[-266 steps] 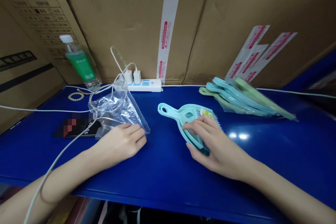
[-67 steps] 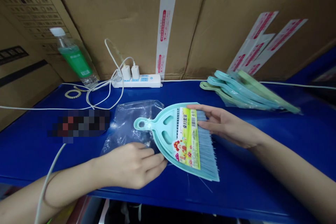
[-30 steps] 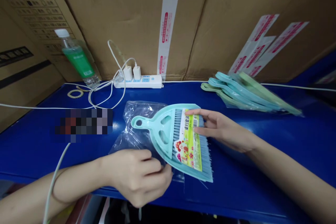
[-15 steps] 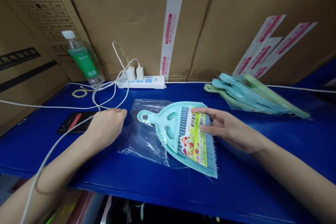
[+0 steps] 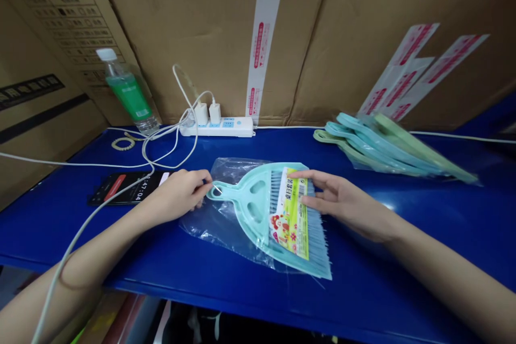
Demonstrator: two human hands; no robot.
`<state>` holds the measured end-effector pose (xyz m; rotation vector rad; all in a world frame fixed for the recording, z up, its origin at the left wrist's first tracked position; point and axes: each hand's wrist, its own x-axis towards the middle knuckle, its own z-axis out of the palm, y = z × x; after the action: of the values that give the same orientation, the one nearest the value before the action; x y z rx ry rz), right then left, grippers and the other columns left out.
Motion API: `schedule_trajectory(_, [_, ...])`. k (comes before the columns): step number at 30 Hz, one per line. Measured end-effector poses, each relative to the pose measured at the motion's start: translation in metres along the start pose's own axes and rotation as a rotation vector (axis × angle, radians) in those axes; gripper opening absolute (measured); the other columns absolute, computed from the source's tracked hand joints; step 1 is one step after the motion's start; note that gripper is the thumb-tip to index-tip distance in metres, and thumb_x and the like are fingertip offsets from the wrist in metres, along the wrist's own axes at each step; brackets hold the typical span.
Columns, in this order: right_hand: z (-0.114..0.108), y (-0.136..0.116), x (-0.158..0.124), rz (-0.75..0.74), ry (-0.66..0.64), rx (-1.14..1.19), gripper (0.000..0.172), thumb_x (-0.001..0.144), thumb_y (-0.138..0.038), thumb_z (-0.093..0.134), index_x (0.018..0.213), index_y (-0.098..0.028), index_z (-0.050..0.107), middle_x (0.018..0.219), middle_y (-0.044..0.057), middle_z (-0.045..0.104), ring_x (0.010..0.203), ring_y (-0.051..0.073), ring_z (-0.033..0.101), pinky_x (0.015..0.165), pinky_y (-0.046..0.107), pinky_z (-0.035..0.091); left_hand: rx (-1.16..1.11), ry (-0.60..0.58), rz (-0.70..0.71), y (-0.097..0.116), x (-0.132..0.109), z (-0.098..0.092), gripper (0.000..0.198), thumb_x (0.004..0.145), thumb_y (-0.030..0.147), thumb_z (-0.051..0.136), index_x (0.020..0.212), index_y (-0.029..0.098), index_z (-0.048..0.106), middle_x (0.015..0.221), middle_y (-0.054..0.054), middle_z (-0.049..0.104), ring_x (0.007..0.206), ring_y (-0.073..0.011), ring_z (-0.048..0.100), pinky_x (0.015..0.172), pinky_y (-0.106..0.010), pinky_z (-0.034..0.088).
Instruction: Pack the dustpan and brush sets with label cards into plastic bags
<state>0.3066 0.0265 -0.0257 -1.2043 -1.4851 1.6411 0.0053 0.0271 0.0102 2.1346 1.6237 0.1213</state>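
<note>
A light-blue dustpan and brush set (image 5: 245, 201) lies flat in front of me, its handle pointing left and its blue-grey bristles (image 5: 318, 244) to the right. A printed yellow-and-white label (image 5: 289, 226) covers part of the bristles. A clear plastic bag (image 5: 220, 231) spreads around and beneath the handle side. My left hand (image 5: 177, 196) is closed in a pinch at the tip of the looped handle. My right hand (image 5: 342, 201) grips the set's bristle side, with forefinger and thumb on the label and the other fingers curled.
Several bagged blue and green sets (image 5: 387, 145) lie at the back right. A power strip (image 5: 237, 127) with white cables, a bottle (image 5: 131, 94), a beaded ring (image 5: 123, 143) and a phone (image 5: 129, 188) are at the left. Cardboard (image 5: 209, 27) walls the back of the blue table (image 5: 363, 295).
My left hand has moved right and reached the handle's tip. The set has shifted slightly left and towards me, with my right hand staying on it. More of the phone shows.
</note>
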Motion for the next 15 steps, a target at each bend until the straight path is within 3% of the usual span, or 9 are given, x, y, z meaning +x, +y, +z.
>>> schedule_trajectory(6, [0.001, -0.002, 0.001, 0.022, 0.001, -0.041, 0.055, 0.06, -0.056, 0.083, 0.099, -0.024, 0.062, 0.111, 0.006, 0.068, 0.096, 0.025, 0.067, 0.085, 0.04, 0.054, 0.264, 0.108, 0.022, 0.0, -0.003, -0.005, 0.024, 0.088, 0.026, 0.04, 0.071, 0.02, 0.055, 0.06, 0.001, 0.062, 0.054, -0.016, 0.058, 0.054, -0.025, 0.036])
schedule_trajectory(10, [0.003, -0.003, 0.002, 0.039, 0.011, -0.049, 0.057, 0.059, -0.054, 0.084, 0.103, -0.024, 0.063, 0.114, 0.006, 0.067, 0.095, 0.025, 0.067, 0.084, 0.041, 0.054, 0.349, 0.103, 0.02, -0.002, -0.007, -0.016, 0.03, 0.092, 0.024, 0.033, 0.076, 0.02, 0.058, 0.082, -0.004, 0.07, 0.075, -0.0203, 0.066, 0.066, -0.028, 0.044])
schedule_trajectory(13, [0.003, -0.006, 0.001, 0.06, 0.009, -0.071, 0.057, 0.059, -0.053, 0.084, 0.104, -0.024, 0.064, 0.114, 0.007, 0.068, 0.099, 0.028, 0.066, 0.087, 0.043, 0.053, 0.488, 0.201, -0.114, 0.001, -0.012, -0.026, 0.03, 0.093, 0.021, 0.03, 0.092, 0.018, 0.06, 0.102, -0.008, 0.07, 0.09, -0.0259, 0.068, 0.071, -0.031, 0.046])
schedule_trajectory(15, [0.002, -0.008, 0.0, 0.066, 0.01, -0.079, 0.058, 0.058, -0.054, 0.084, 0.104, -0.024, 0.065, 0.116, 0.008, 0.068, 0.1, 0.028, 0.065, 0.089, 0.044, 0.053, 0.602, 0.227, -0.244, 0.003, -0.019, -0.033, 0.027, 0.094, 0.02, 0.032, 0.103, 0.017, 0.058, 0.098, -0.011, 0.071, 0.086, -0.0291, 0.068, 0.065, -0.032, 0.045])
